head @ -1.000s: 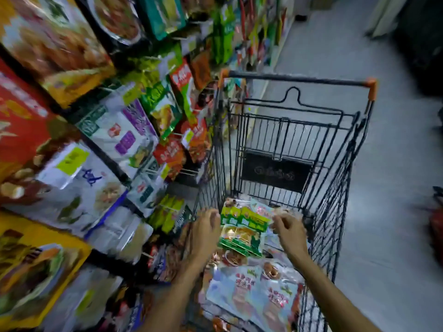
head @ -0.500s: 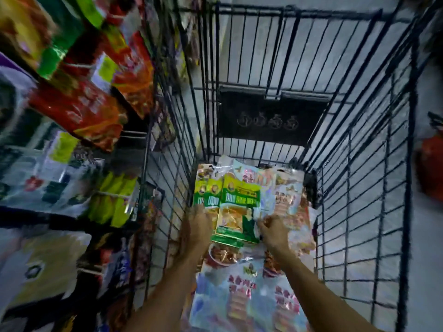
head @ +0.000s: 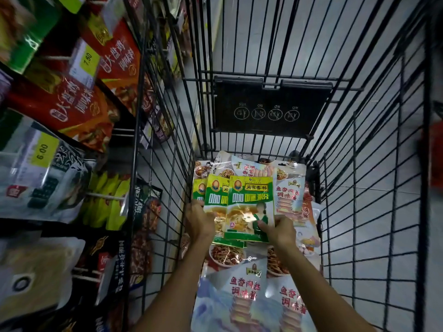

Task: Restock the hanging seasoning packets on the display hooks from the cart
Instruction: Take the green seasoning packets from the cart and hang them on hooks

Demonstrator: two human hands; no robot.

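Both my hands are down inside the black wire cart (head: 374, 212). A fanned stack of green and yellow seasoning packets (head: 249, 200) lies on top of the cart's load. My left hand (head: 200, 220) grips the stack's left edge. My right hand (head: 279, 230) pinches the lower right corner of the front packet. Under and around the stack lie pale blue and white sauce packets (head: 244, 295) with red lettering. The display hooks (head: 105, 196) carrying hanging packets are on the left, outside the cart wall.
Red pouches (head: 72, 109) with yellow price tags hang at the upper left, grey and dark pouches (head: 43, 178) below them. A black warning plate (head: 268, 109) hangs on the cart's far wall. Grey tiled floor (head: 374, 56) shows through the wires.
My head has dropped closer over the cart. Both hands have closed in on the green packets and gathered them into a lifted, fanned stack.
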